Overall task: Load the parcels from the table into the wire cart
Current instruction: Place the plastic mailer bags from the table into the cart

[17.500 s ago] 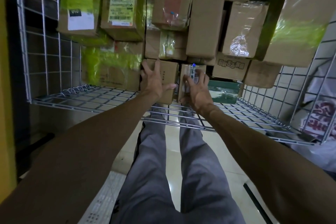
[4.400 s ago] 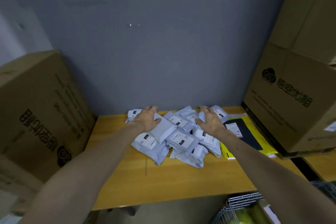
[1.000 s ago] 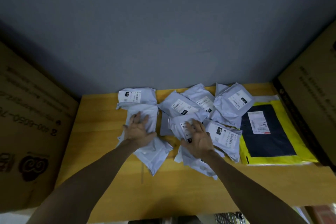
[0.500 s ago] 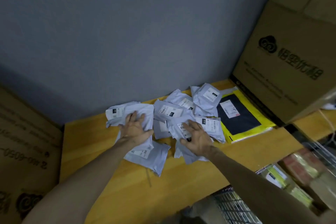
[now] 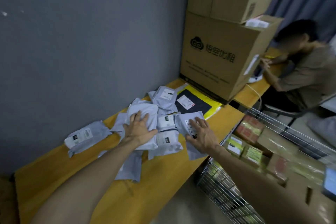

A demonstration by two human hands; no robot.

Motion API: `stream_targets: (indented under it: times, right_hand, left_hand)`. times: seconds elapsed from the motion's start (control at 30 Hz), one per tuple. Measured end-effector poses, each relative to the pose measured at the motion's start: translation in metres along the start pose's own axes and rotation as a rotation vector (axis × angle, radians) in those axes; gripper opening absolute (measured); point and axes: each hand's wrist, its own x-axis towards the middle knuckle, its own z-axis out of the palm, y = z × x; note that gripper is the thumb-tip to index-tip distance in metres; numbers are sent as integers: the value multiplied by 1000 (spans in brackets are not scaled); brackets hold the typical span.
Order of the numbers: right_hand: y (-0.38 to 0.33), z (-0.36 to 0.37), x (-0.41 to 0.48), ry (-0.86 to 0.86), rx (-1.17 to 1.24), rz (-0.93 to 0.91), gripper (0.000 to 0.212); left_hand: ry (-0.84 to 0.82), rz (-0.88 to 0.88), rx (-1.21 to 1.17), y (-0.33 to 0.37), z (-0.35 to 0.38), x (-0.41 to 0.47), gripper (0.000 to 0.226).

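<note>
Fingers [image 5: 139, 116] of the left hand [image 5: 139, 130] lie straight and spread apart, pressing flat on a pale grey plastic mailer bag [image 5: 145, 108] at the top of the heap in the middle of the frame. The right hand [image 5: 201, 137] does the same just to the right, its fingers [image 5: 200, 122] fanned over a grey labelled bag [image 5: 187, 120] (nothing is gripped by either hand). The heap of grey parcels [image 5: 166, 133] rests on the yellow-brown wooden table [image 5: 163, 178]. One grey bag [image 5: 85, 134] lies apart at centre left. A flat black-and-yellow mailer [image 5: 195, 105] lies beside the heap, touching the large brown printed cardboard box [image 5: 218, 56] at upper right. The metal wire cart [image 5: 220, 194] stands at lower right against the table edge, already holding small taped cardboard boxes [image 5: 251, 152]. A seated person [image 5: 307, 74] appears at the right edge.
</note>
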Motion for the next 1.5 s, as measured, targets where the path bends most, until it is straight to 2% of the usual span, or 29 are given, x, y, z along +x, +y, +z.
stream_targets:
  times: [0.1,0.23,0.33,0.43,0.57,0.77,1.1,1.5]
  right_hand:
    - [42,-12,-24,38,26,79,94]
    - [104,-28,-62,57,24,209,83]
    - [158,-42,-90,66,16,293,90]
    - [216,-58,-117,89,27,357,74]
    - [287,-83,-149,118,-7,454,71]
    - [356,-102,-194,196,95,627,66]
    - [412,-81,-198,159,141,758,72]
    - [462,-64,-125,99,128,907,69]
  left_hand:
    - [-1,93,-1,51,4,6,87]
    - [-20,211,40,129,19,6,87]
    - [-45,290,60,191,36,6,86]
    - [-82,347,63,256,51,3,85]
    - [-119,434,84,339,71,-3,83]
    - [-126,528,138,434,108,-12,83]
    - [-192,641,208,496,154,18,84]
    - [-297,737,218,553,205,125,85]
